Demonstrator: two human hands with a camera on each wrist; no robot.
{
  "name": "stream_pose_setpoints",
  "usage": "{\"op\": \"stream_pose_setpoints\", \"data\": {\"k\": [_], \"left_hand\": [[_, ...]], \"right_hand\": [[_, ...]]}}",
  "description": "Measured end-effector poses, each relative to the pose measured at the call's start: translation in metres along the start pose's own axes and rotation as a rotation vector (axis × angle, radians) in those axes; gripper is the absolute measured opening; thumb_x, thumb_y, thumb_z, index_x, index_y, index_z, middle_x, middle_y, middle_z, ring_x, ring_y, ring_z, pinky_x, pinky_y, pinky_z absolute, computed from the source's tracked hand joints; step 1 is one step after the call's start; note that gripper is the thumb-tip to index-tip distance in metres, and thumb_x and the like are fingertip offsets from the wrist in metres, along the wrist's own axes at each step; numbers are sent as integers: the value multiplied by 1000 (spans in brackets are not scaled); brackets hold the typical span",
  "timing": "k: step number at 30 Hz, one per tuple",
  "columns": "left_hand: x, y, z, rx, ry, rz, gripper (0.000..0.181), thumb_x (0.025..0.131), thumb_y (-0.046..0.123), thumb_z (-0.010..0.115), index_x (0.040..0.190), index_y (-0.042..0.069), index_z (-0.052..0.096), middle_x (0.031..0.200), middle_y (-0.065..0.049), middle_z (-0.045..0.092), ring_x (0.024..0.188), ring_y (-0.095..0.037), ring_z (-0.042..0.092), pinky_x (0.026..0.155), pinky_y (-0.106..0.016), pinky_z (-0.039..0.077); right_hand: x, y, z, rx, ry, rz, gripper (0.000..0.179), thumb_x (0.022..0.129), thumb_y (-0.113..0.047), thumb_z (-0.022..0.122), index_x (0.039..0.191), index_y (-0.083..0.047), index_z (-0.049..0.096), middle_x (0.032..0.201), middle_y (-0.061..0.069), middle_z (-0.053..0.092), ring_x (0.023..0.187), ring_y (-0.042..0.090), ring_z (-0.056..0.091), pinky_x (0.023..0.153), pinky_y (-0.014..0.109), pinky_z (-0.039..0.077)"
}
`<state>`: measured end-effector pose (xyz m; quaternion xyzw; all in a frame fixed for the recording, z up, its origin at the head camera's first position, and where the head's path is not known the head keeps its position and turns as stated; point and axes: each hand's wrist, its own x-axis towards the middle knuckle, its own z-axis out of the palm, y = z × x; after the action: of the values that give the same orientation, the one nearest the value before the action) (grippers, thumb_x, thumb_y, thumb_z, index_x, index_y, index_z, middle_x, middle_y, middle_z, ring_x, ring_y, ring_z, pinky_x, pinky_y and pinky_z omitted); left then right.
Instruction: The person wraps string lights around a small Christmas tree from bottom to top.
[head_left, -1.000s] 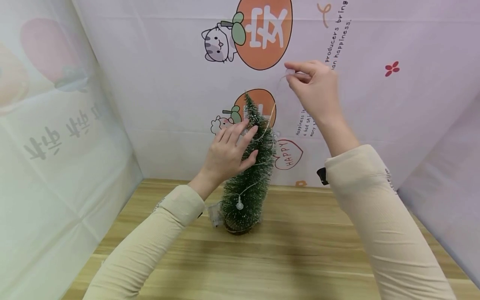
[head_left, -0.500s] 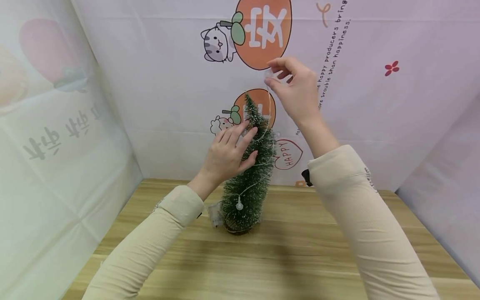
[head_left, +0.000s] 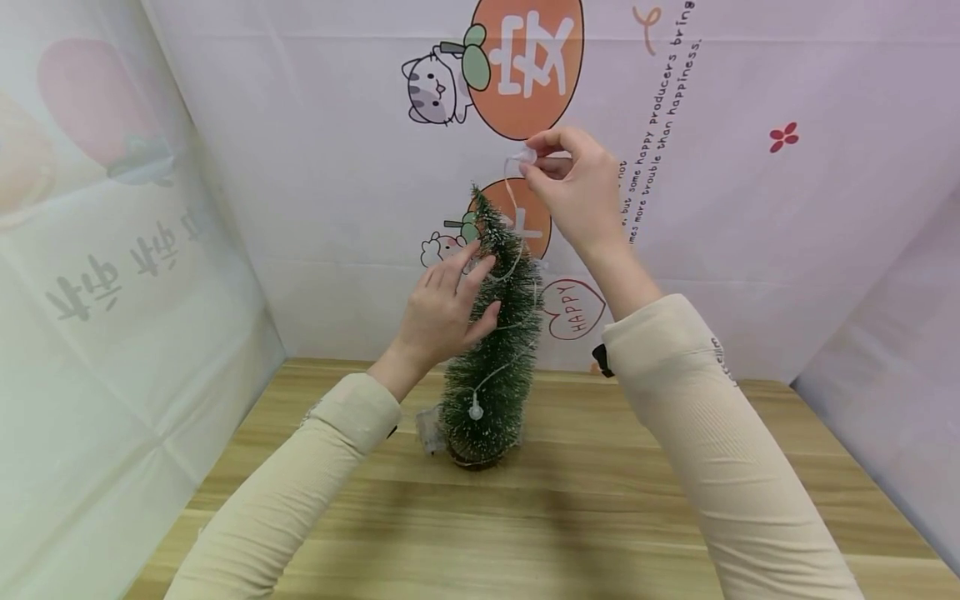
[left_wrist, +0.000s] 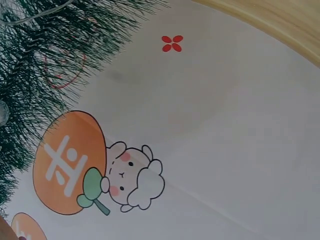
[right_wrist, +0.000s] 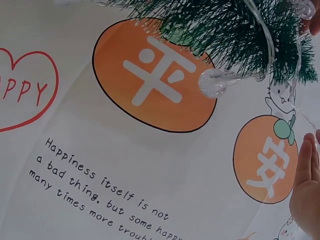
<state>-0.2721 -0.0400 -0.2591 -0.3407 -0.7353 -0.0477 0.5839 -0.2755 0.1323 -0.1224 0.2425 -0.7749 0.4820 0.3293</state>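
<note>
A small green, frosted Christmas tree [head_left: 491, 358] stands on the table, its tip leaning left in the head view. A thin string-light wire [head_left: 512, 196] winds round it. My right hand [head_left: 581, 187] pinches a clear bulb [head_left: 528, 156] of this string between thumb and fingers, up and right of the tip. My left hand [head_left: 442, 312] rests against the upper left of the tree, fingers spread and relaxed, beside another clear bulb [right_wrist: 302, 7] in the right wrist view. Lower down, a round bulb [head_left: 476, 411] hangs on the front branches.
A clear box [head_left: 430, 429] lies at the left of the tree's base. The wooden table [head_left: 637, 500] ends at a printed white backdrop [head_left: 337, 208] with orange fruit pictures. White cloth walls [head_left: 112, 333] rise on either side.
My right hand has come left and slightly down with the bulb, towards the tree tip. The left hand has moved a little left, and the tree's top has tilted left with it.
</note>
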Motion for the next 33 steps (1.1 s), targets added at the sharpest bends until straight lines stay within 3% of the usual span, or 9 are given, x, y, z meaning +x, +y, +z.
{"op": "stream_pose_setpoints", "data": {"k": [6,15,22,28,33], "left_hand": [[-4,1,0,-67,-62,-53,54,90,36,57,131,5,38,132,-25,51,105,-35,62,86,-47,56],[-7,5,3,-51,-83,15,58,85,32,65,130,4,42,128,-22,57,96,-31,67,86,-42,56],[-8,6,2,0,-88,49,58,82,34,67,128,6,46,123,-17,62,96,-29,67,85,-39,57],[-8,5,2,1,-93,46,57,82,34,68,128,7,48,123,-17,63,98,-29,68,85,-40,57],[-8,4,1,-11,-95,33,50,86,33,62,127,7,48,124,-16,62,96,-29,68,83,-41,57]], "right_hand": [[-2,3,2,-37,12,-4,18,88,-7,65,105,0,66,105,13,67,96,22,71,81,19,57],[-5,4,12,-57,26,-44,18,86,-9,68,103,-1,68,99,15,71,86,15,67,83,19,55],[-8,1,17,-42,9,-34,19,86,-12,69,102,-2,69,98,14,71,89,16,66,86,24,55],[-14,2,17,-95,-41,-60,22,86,-18,70,104,-6,71,99,10,72,89,16,64,81,20,50],[-20,8,14,-78,-90,-110,23,86,-17,71,104,-3,71,99,13,72,89,20,62,83,27,48]]}}
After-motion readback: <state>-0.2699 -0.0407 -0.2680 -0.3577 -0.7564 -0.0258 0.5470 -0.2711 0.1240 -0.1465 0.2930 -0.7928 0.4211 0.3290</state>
